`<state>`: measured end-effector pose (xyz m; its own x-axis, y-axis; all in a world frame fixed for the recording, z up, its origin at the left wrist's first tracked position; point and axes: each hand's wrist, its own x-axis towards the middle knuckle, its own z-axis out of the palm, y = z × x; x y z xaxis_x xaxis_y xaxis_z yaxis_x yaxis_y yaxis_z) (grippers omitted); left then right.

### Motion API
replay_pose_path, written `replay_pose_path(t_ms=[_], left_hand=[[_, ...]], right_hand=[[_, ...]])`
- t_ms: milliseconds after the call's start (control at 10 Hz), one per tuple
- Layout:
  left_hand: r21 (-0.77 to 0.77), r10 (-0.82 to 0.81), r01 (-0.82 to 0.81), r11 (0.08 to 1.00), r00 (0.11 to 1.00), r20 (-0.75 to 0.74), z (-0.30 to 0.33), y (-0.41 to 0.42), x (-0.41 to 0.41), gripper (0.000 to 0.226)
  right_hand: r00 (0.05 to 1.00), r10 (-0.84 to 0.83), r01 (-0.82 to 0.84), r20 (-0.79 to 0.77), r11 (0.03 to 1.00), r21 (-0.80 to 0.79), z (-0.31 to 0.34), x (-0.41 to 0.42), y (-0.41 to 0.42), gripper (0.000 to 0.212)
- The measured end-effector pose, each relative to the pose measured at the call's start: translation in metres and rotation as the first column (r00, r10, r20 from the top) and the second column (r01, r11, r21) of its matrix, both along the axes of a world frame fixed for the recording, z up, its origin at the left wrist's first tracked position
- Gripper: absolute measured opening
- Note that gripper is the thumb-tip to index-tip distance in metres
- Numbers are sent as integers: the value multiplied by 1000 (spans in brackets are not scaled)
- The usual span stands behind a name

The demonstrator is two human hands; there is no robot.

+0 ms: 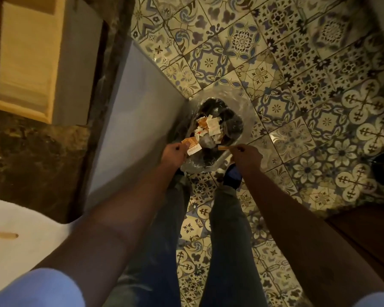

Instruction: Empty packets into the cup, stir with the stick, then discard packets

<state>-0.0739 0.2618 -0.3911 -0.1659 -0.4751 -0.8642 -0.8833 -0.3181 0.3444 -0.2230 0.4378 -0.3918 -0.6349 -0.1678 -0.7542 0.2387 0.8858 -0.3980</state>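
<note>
Both my arms reach down over a small waste bin [239, 120] lined with a clear plastic bag, standing on the floor by a grey cabinet. My left hand [174, 152] pinches orange and white empty packets [192, 146] above the bin's near left rim. My right hand [248, 155] pinches a thin orange packet strip [224, 148] over the near right rim. Several torn packets [211, 127] lie inside the bin. A wooden stick [2, 235] lies on a white cloth at the far left. No cup is in view.
A grey cabinet side [138, 111] stands just left of the bin, under a dark marble counter [31, 151]. A wooden tray [24, 56] sits on the counter. The floor is patterned tile [297, 74]. A wooden edge [364, 235] is at right.
</note>
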Motion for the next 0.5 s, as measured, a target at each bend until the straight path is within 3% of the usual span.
replay_pose_path(t_ms=[300, 400, 500], left_hand=[[-42, -118, 118, 992, 993, 2, -59, -8, -31, 40], [-30, -117, 116, 993, 993, -16, -71, -8, -40, 37], [-73, -101, 100, 992, 995, -8, -76, -7, -46, 50]], right_hand=[[985, 167, -163, -51, 984, 74, -66, -3, -27, 30], [992, 120, -121, 28, 992, 30, -84, -1, -30, 34], [998, 38, -38, 40, 999, 1, -86, -1, -32, 35]])
